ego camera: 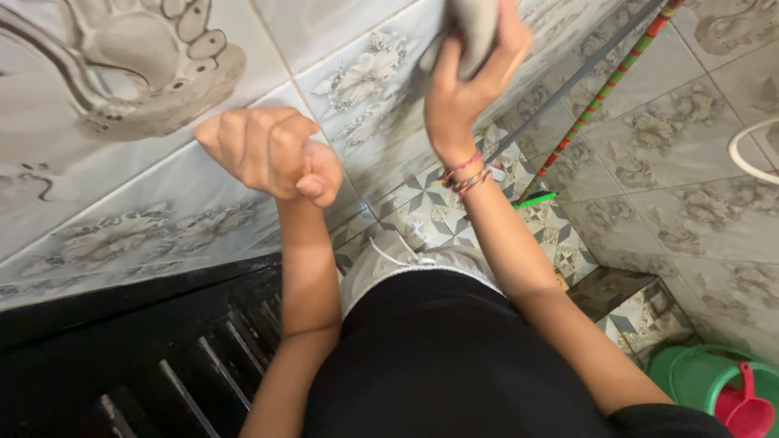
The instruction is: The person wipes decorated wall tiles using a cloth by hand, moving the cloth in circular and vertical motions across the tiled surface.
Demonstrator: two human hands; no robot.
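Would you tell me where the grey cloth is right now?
The grey cloth is at the top centre of the head view, gripped in the right hand against the patterned wall tiles.

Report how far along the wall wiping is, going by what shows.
Done: hard to judge; the wall tiles show no clear wiped or unwiped patches. In hand: the right hand presses a grey cloth against the tiled wall, while the left hand rests as a fist on it. Left: cannot tell from this view.
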